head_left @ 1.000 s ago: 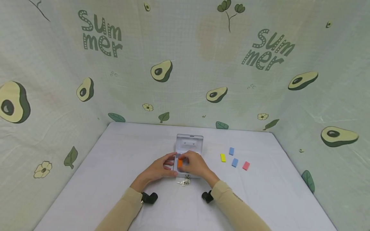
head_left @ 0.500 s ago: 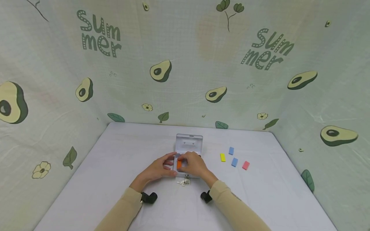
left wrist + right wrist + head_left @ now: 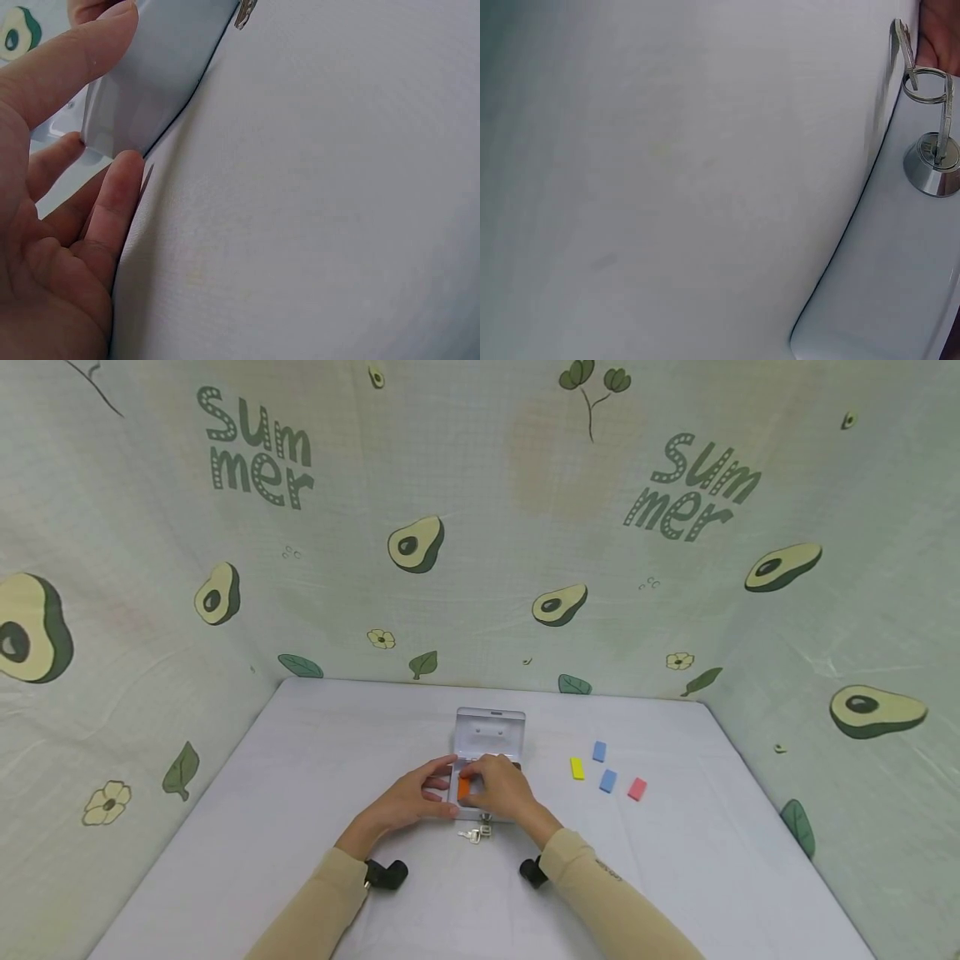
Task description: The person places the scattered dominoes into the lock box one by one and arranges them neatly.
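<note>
A small pale grey metal cash box (image 3: 490, 737) stands in the middle of the table with its lid raised. My left hand (image 3: 412, 795) holds its left end, thumb at the front corner and fingers along the side; the left wrist view shows the thumb (image 3: 97, 49) over the rim. Inside the box, my right hand (image 3: 504, 788) pinches an orange domino-like block (image 3: 463, 788) between thumb and fingers, near the left wall. In the right wrist view, a key sits in the front lock (image 3: 934, 166), with a ring (image 3: 924, 86) and a second key hanging from it.
Right of the box lie a yellow block (image 3: 577, 768), two blue blocks, one farther back (image 3: 599, 752) and one nearer (image 3: 607, 781), and a red block (image 3: 637, 789). A white cloth (image 3: 360, 718) covers the table; avocado-print curtains (image 3: 487, 527) enclose it.
My right hand has shifted slightly left with the orange block inside the box. The left hand keeps its place at the box's left end.
</note>
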A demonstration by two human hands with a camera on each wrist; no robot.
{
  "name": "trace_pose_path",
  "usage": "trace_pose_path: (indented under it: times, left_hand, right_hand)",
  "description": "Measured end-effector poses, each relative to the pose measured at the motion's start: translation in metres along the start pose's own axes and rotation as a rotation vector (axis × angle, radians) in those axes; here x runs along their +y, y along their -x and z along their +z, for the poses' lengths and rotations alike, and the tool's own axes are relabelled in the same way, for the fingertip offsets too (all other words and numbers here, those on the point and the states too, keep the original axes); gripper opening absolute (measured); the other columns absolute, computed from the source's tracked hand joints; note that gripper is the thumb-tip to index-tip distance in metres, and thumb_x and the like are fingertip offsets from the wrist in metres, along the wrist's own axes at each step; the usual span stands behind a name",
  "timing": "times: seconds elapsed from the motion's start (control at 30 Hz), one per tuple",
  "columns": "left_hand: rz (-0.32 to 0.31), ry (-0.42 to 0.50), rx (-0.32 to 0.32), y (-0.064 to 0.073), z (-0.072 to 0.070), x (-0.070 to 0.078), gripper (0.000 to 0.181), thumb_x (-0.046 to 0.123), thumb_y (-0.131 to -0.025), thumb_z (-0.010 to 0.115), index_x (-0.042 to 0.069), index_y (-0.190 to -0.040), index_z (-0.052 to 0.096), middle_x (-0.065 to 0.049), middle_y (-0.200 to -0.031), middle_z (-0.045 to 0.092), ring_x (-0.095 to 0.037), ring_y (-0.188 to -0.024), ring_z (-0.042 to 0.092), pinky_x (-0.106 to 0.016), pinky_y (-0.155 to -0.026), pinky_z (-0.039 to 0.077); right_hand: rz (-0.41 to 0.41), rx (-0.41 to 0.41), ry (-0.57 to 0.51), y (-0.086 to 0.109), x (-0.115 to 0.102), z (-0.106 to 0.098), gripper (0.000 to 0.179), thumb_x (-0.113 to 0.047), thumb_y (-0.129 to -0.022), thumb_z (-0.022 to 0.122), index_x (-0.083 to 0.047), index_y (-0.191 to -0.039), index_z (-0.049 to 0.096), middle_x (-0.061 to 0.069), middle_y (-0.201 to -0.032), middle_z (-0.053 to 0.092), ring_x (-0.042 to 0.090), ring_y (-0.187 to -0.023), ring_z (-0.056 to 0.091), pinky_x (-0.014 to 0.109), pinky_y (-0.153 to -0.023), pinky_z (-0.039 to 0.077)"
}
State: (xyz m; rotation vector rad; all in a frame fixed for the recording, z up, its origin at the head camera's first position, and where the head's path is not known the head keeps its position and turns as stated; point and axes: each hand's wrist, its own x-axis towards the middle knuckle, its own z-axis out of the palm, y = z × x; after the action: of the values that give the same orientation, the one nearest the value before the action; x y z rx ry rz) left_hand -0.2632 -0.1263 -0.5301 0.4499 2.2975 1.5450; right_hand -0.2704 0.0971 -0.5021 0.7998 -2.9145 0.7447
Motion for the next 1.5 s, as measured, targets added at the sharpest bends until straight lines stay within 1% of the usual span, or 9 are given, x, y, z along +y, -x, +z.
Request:
trace_pose_path:
  times: [0.2, 0.37, 0.47, 0.67, 0.83, 1.0, 1.2, 1.37, 1.5]
  left_hand:
    - [-0.008, -0.008, 0.002, -0.001, 0.001, 0.0, 0.093, 0.029, -0.085, 0.092, 0.022, -0.164, 0.042, -0.014, -0.142, 0.062, -0.025, -0.116, 0.066, -0.046, -0.103, 0.056]
    - [-0.011, -0.005, 0.004, -0.002, 0.002, -0.001, 0.093, 0.03, -0.085, 0.092, 0.024, -0.163, 0.043, -0.013, -0.14, 0.062, -0.024, -0.115, 0.065, -0.046, -0.103, 0.056]
    - [-0.005, -0.009, 0.006, -0.003, 0.003, -0.001, 0.092, 0.029, -0.085, 0.092, 0.023, -0.163, 0.043, -0.012, -0.141, 0.062, -0.023, -0.115, 0.066, -0.045, -0.103, 0.056]
    - [-0.004, -0.015, 0.011, -0.003, 0.003, 0.0, 0.092, 0.031, -0.085, 0.092, 0.024, -0.163, 0.044, -0.012, -0.141, 0.062, -0.023, -0.115, 0.066, -0.046, -0.102, 0.056]
    - [-0.013, -0.012, 0.01, -0.002, 0.002, 0.001, 0.093, 0.032, -0.085, 0.093, 0.024, -0.163, 0.043, -0.012, -0.138, 0.064, -0.023, -0.114, 0.066, -0.046, -0.102, 0.056]
    - [-0.003, -0.005, 0.005, -0.001, 0.002, 0.001, 0.093, 0.029, -0.085, 0.092, 0.022, -0.163, 0.043, -0.012, -0.139, 0.064, -0.023, -0.114, 0.067, -0.045, -0.102, 0.056]
    - [0.012, 0.009, -0.002, 0.0, 0.001, 0.001, 0.093, 0.026, -0.085, 0.092, 0.02, -0.164, 0.042, -0.012, -0.141, 0.062, -0.024, -0.115, 0.066, -0.044, -0.102, 0.056]
    - [0.015, 0.016, -0.006, 0.0, 0.0, 0.0, 0.094, 0.025, -0.085, 0.092, 0.02, -0.164, 0.042, -0.012, -0.144, 0.061, -0.025, -0.117, 0.065, -0.044, -0.102, 0.056]
    - [0.015, 0.019, -0.006, 0.0, 0.0, -0.001, 0.093, 0.025, -0.085, 0.092, 0.02, -0.164, 0.042, -0.012, -0.144, 0.061, -0.025, -0.117, 0.065, -0.044, -0.102, 0.056]
  right_hand:
    - [0.01, -0.008, -0.001, 0.003, 0.0, -0.002, 0.037, -0.024, -0.085, 0.092, -0.009, -0.117, 0.08, 0.004, -0.109, 0.078, 0.022, -0.103, 0.067, 0.045, -0.097, 0.055]
    - [-0.003, -0.017, -0.038, 0.005, 0.002, -0.005, 0.037, -0.021, -0.086, 0.091, -0.007, -0.118, 0.08, 0.006, -0.11, 0.078, 0.023, -0.104, 0.068, 0.046, -0.1, 0.055]
    - [-0.009, -0.022, -0.057, 0.005, 0.002, -0.006, 0.036, -0.018, -0.086, 0.091, -0.005, -0.117, 0.079, 0.007, -0.11, 0.078, 0.024, -0.103, 0.068, 0.047, -0.099, 0.055]
    - [-0.024, -0.017, -0.046, 0.005, 0.002, -0.007, 0.034, -0.016, -0.085, 0.091, -0.004, -0.114, 0.08, 0.008, -0.107, 0.077, 0.024, -0.101, 0.068, 0.045, -0.095, 0.056]
    - [-0.03, -0.002, -0.028, 0.004, 0.001, -0.005, 0.034, -0.017, -0.084, 0.091, -0.005, -0.114, 0.081, 0.007, -0.107, 0.078, 0.025, -0.102, 0.069, 0.046, -0.095, 0.056]
    - [-0.024, 0.02, -0.034, 0.002, -0.002, -0.002, 0.034, -0.016, -0.083, 0.091, -0.005, -0.114, 0.081, 0.008, -0.107, 0.079, 0.026, -0.102, 0.07, 0.047, -0.097, 0.055]
    - [-0.051, 0.053, -0.047, 0.0, -0.006, 0.0, 0.032, -0.015, -0.082, 0.093, -0.003, -0.11, 0.082, 0.009, -0.103, 0.08, 0.027, -0.099, 0.071, 0.049, -0.096, 0.051]
    - [-0.046, 0.054, -0.053, 0.0, -0.008, 0.001, 0.032, -0.014, -0.082, 0.092, -0.002, -0.11, 0.082, 0.01, -0.104, 0.08, 0.028, -0.1, 0.071, 0.049, -0.097, 0.05]
    - [-0.033, 0.047, -0.065, 0.0, -0.009, 0.001, 0.031, -0.013, -0.084, 0.09, -0.002, -0.112, 0.082, 0.011, -0.106, 0.08, 0.028, -0.103, 0.07, 0.053, -0.101, 0.049]
